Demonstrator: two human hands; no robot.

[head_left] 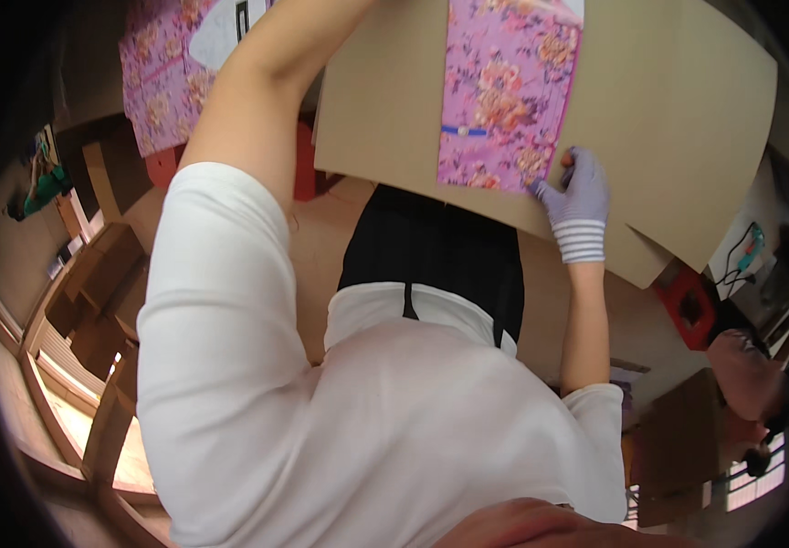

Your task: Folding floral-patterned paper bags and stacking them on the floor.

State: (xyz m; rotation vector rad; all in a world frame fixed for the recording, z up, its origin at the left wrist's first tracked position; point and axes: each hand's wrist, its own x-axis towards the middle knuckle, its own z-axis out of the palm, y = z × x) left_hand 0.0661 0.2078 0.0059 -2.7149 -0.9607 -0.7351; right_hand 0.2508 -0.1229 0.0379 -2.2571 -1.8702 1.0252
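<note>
A long folded piece of pink floral fabric point(502, 91) lies on a large sheet of tan cardboard point(678, 119). Across its left edge sits a short blue strip point(464, 131) with a small pale spot in the middle. My right hand point(583, 187) wears a thin lavender glove with a white striped cuff. It rests at the fabric's near right corner, thumb touching that corner and forefinger apart from it. My left arm point(262, 73) reaches up past the top edge, so the left hand is out of sight.
More pink floral fabric point(162, 82) with a white oval piece point(216, 36) lies at the far left. Red stools point(687, 306) stand beneath the cardboard's edges. Brown cartons point(107, 265) are at the left. Another person point(741, 374) is at the right.
</note>
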